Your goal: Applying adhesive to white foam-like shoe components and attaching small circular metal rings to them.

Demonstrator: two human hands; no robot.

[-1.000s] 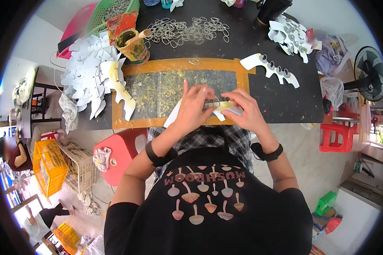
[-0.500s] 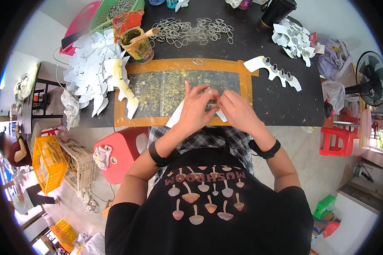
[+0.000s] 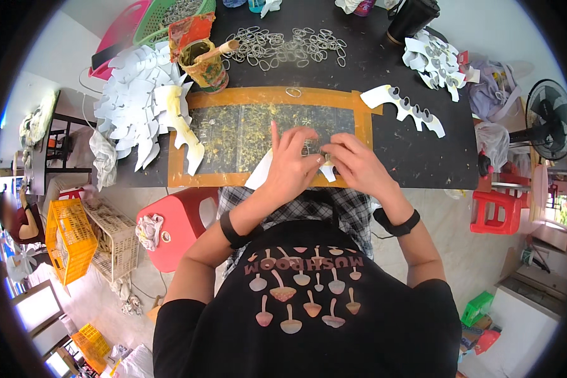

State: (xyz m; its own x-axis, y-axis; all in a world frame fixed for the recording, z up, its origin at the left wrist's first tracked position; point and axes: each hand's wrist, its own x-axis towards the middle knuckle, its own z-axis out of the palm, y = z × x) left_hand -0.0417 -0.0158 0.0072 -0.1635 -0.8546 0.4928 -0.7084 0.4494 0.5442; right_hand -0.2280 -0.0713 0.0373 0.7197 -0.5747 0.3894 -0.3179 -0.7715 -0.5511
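At the near edge of a taped, glue-stained work mat (image 3: 271, 92), my left hand (image 3: 288, 165) and right hand (image 3: 362, 169) meet over a white scalloped strip (image 3: 259, 172). Thumb and fingers of each hand are pinched together on the strip's middle, where something small and metallic partly shows. My hands hide most of that part. The left index finger points up, away from the pinch. Beyond them, a loose oval metal ring (image 3: 293, 92) lies on the mat's tape. A yellow-smeared white strip (image 3: 188, 142) is at the mat's left side.
Piled white strips (image 3: 132, 101) and a glue-crusted cup (image 3: 206, 74) with a brush stand left. Scattered metal rings (image 3: 283, 47) lie at the back. To the right are a strip fitted with rings (image 3: 404, 108), more such strips (image 3: 431, 60) and a black mug (image 3: 412, 19).
My right hand has shifted slightly right and down, its fingers drawing a little apart from the left ones. The left fingers have rearranged slightly over the strip.
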